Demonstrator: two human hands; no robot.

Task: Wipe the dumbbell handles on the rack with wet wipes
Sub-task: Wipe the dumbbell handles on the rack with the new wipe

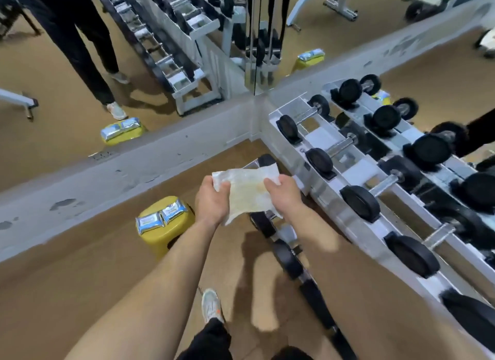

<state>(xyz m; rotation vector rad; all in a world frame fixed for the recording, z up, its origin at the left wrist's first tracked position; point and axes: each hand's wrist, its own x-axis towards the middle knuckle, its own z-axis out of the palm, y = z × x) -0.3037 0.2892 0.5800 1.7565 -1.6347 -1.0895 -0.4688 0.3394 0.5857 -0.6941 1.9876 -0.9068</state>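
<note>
Both hands are held out in front of the body, just left of the silver sheet-metal dumbbell rack, with a thin, white, translucent wet wipe stretched between them in the air, touching no dumbbell yet; the left hand has its fingers curled round the wipe's left edge, pinching it, and the right hand grips the right edge the same way, fingers folded over the sheet; the step in hand looks to be opening the wipe out for a pass; to do it well, I would fold the sheet once so it sits as a pad in one palm, then wrap it round the chrome handle of one of the black rubber-ended dumbbells on the near tier, close the fingers about the bar and slide from end to end with a slight twist, so the underside is reached too; the other hand could steady the weight in its cradle so it does not roll; working along the row in order should leave none missed; spare foil packs of wipes lie on the round yellow plastic stool on the brown floor, near the left arm, for when the sheet dries or soils
</note>
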